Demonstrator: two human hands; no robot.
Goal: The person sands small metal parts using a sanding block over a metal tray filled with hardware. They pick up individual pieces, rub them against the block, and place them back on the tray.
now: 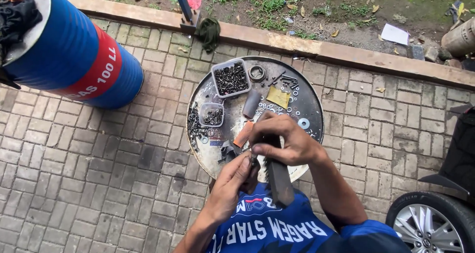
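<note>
While both hands meet low over the near rim of the round metal tray, the right hand (pixel 287 141) curls its fingers (pixel 269 146) shut around the upper end of a dark flat metal file (pixel 278 176), wrist bent and forearm running down and outward to the right. That file slants from the right fingers down toward the blue printed shirt (pixel 267 228). The left hand (pixel 232 183) comes up from below, its fingers (pixel 245 166) pinched closed on a small dark metal part (pixel 253 159) that sits just beside the file's edge; what kind of part it is cannot be told.

Just beyond the fingers lies the round grey metal tray (pixel 309 104), serving as a bench. Near the right fingers sit an orange tube-like piece (pixel 242 134) and a grey cylinder (pixel 251 104). Farther off are a small clear plastic tub of dark screws (pixel 212 115), a larger clear tub of dark bolts (pixel 230 78), a yellow scrap (pixel 278 97) and a pale round washer (pixel 304 123).

Well away to the left of the fingers a blue steel drum with a red band (pixel 74 55) lies on the grey brick paving (pixel 89 174). To the right, a car wheel with a silver rim (pixel 430 226) shows.
</note>
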